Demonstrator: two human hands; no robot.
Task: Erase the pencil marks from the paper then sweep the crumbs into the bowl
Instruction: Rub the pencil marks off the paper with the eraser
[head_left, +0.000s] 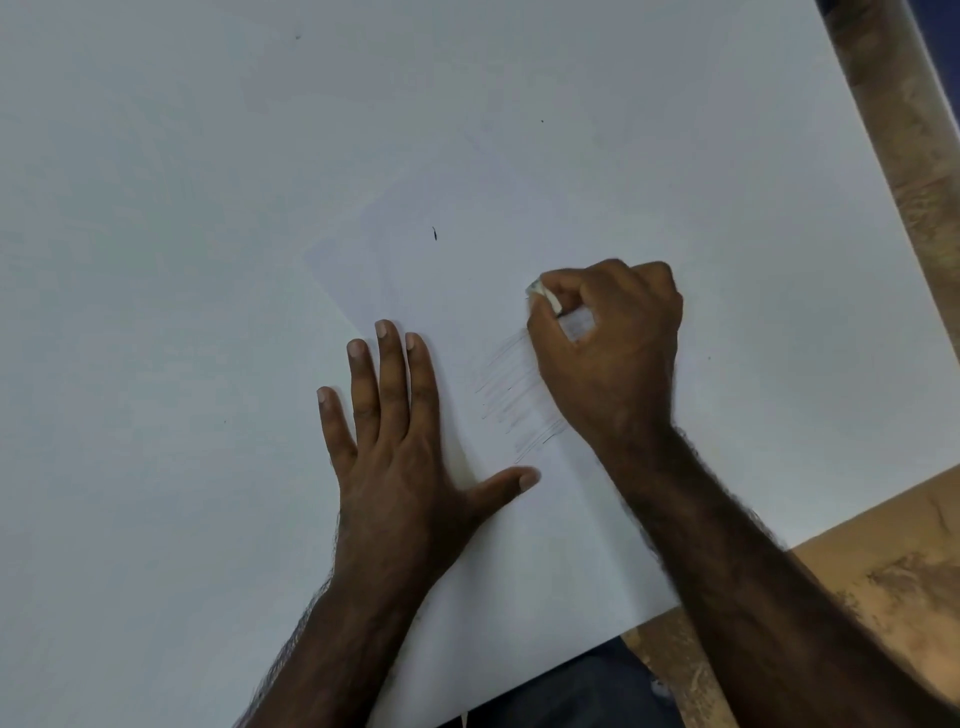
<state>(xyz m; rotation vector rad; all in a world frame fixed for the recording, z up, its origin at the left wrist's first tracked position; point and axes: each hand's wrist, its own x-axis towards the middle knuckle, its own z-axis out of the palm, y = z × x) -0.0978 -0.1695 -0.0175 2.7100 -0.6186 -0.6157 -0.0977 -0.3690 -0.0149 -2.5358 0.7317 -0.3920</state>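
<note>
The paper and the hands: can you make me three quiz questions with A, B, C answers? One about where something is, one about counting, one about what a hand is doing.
1. Where are the pencil marks?
A. Between the two hands
B. Left of both hands
C. On the floor

2. How many hands touch the paper?
A. None
B. One
C. Two

3. What is the right hand doing?
A. Lying flat
B. Gripping the eraser
C. Waving in the air

Answers: 1 A, the grey strokes lie between the left hand and the right hand. 2 C, both rest on the sheet. 3 B, its fingers curl round the white eraser.
</note>
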